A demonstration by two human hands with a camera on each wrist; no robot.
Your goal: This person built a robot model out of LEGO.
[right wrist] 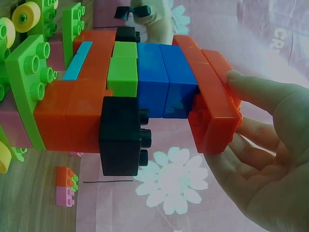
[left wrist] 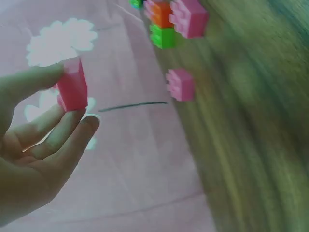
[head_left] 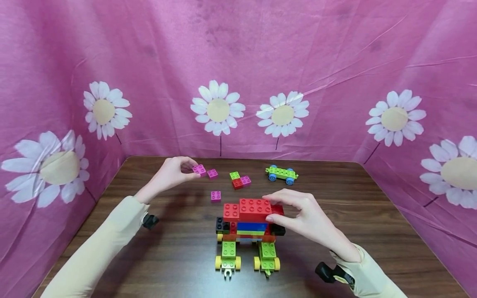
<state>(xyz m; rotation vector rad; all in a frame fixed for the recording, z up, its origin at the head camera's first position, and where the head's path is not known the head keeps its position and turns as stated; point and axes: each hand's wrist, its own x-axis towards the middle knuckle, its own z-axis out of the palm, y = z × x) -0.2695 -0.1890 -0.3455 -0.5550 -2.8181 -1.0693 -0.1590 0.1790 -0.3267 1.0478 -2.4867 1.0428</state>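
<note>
My left hand (head_left: pixel 173 173) pinches a pink building brick (head_left: pixel 199 170) between thumb and fingertips near the table's back left. In the left wrist view the same pink brick (left wrist: pixel 73 86) shows side-on, raised off the table. My right hand (head_left: pixel 302 209) grips the red top brick (head_left: pixel 255 210) of a built block model. Below that red layer come blue bricks (right wrist: pixel 164 79), light green ones (right wrist: pixel 122 75), black bricks (right wrist: pixel 119 135) sticking out at the sides, and more red ones. The model stands on light green wheeled bases (head_left: pixel 228 252) with yellow wheels.
Loose pink bricks (head_left: pixel 215 196) lie beyond the model, left of centre. Behind it sits a cluster of green, pink and red bricks (head_left: pixel 237 183). A green wheeled base (head_left: pixel 282 173) with blue wheels stands at the back right. Pink flowered cloth (head_left: pixel 246 54) hangs around the wooden table (head_left: pixel 171 256).
</note>
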